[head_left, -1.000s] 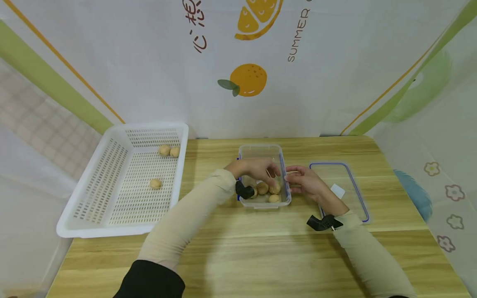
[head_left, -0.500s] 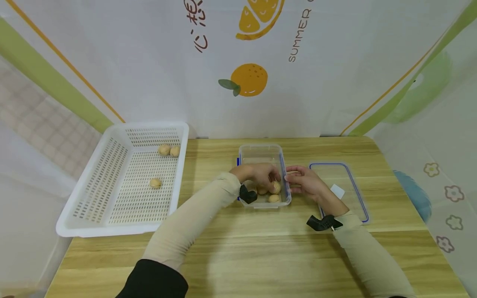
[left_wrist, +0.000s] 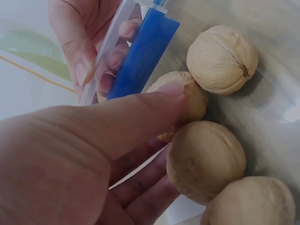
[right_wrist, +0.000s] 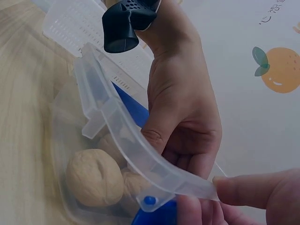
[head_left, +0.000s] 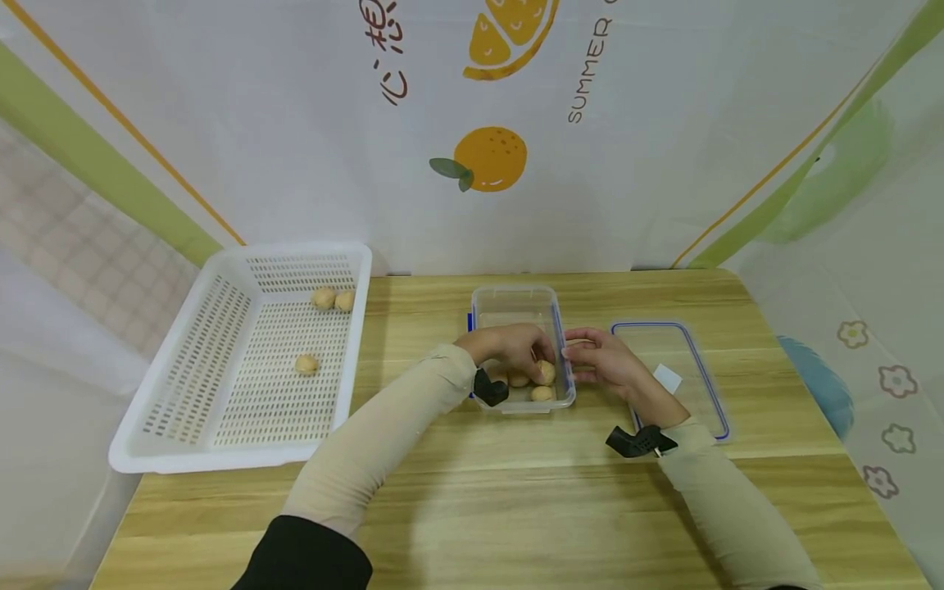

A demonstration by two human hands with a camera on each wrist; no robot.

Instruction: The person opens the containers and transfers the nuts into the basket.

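Note:
In the head view, a clear plastic box (head_left: 514, 310) with blue latches stands mid-table with several walnuts in it. My left hand (head_left: 512, 342) reaches down into the box. Its thumb and fingers hold a walnut (left_wrist: 196, 104) beside the right wall, thumb on top. Other walnuts (left_wrist: 205, 159) lie close against that one, partly hidden by the hand in the head view. At the box's right side, my right hand (head_left: 610, 362) pinches the rim, its thumb and fingers on either side of the flap, as the right wrist view shows.
A white perforated basket (head_left: 243, 410) on the left holds two walnuts (head_left: 333, 299) near its back right corner and a single walnut (head_left: 306, 365) farther forward. The blue-sealed clear lid (head_left: 652, 344) lies right of the box, under my right wrist, near a white paper piece (head_left: 667, 378).
My left hand has lowered slightly into the box and shifted a little right, closing on the walnut by the right wall. The right hand stays at the rim.

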